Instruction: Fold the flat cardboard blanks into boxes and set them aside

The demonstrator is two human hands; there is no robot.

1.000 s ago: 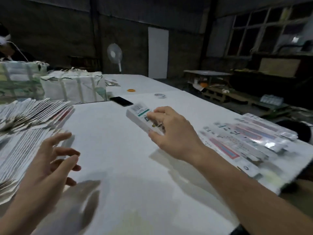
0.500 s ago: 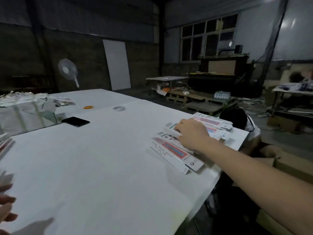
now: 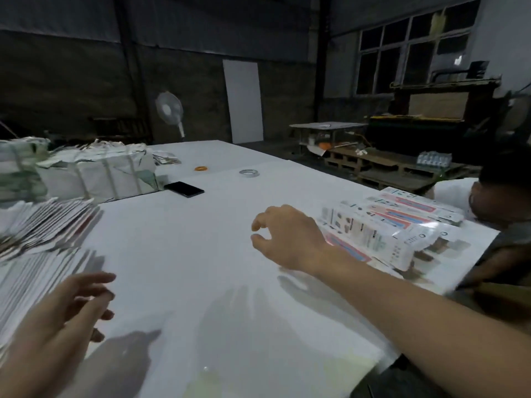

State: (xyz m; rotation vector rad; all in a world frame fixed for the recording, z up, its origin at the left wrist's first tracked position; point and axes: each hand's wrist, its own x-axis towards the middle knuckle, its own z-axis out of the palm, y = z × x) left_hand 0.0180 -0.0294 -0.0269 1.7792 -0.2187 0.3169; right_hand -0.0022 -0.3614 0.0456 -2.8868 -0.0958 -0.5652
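Folded white boxes (image 3: 385, 228) with red and blue print lie in a row at the table's right edge. My right hand (image 3: 287, 237) hovers just left of them, fingers apart and empty. A fanned stack of flat cardboard blanks (image 3: 43, 234) covers the table's left side. My left hand (image 3: 71, 308) floats low at the left beside that stack, fingers spread, holding nothing.
The white table (image 3: 201, 254) carries a black phone (image 3: 184, 188), a tape ring (image 3: 248, 172), an orange ring (image 3: 201, 168) and strapped bundles (image 3: 97, 170) at the back left. Another person (image 3: 500, 202) sits at the right edge. A fan (image 3: 170, 110) stands behind.
My right hand carried a folded box to the row at the right, let it go, and has now pulled back left, empty. The left hand came back into view beside the blanks.
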